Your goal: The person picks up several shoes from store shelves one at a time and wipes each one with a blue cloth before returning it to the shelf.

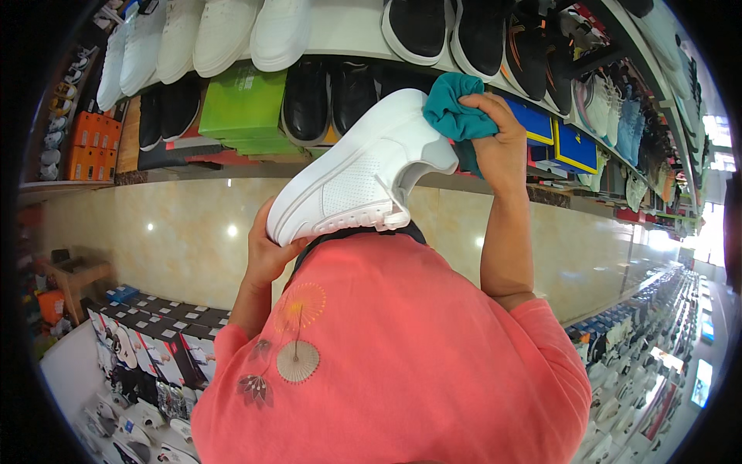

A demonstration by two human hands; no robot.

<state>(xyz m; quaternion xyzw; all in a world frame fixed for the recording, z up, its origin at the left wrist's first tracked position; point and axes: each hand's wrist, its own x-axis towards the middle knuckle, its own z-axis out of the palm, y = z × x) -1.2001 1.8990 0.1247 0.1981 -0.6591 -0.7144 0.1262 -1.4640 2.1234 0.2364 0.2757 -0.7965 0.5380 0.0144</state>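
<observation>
A white lace-up sneaker (359, 168) is held up on its side in front of my chest, its sole edge facing up and left. My left hand (271, 243) grips it by the toe, thumb on the upper and fingers behind the sole. At the heel end, my right hand (498, 139) clutches a bunched teal cloth (459, 107), which touches the heel and sole edge. Part of the cloth hangs below the fingers.
Ahead, a white shelf (342, 29) carries white and black shoes. Beneath it are black shoes, a green shoebox (243, 101) and blue boxes (574, 145). Orange boxes (95, 145) stand at the left. Behind me, more boxes (168, 336) and shoes line both sides of the glossy floor (174, 232).
</observation>
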